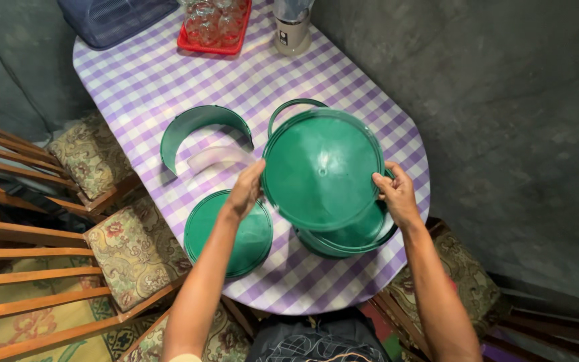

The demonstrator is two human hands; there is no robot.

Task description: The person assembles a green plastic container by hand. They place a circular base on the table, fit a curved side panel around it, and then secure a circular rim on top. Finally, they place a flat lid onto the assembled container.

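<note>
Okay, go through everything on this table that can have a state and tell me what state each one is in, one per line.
Round green lid: lifted, tilted, held at both edges.
Left hand: gripping the lid's left edge.
Right hand: gripping the lid's right edge.
Green container: uncovered, below the lid.
Flat green disc: lying flat on the tablecloth.
Curved green piece: lying loose, apart.
Red tray: loaded with glasses.

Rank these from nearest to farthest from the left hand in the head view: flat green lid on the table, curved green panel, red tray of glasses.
From the left hand:
1. Flat green lid, just below the hand, at the table's near edge.
2. Curved green panel, up and to the left, mid-table.
3. Red tray of glasses, at the table's far end.
</note>
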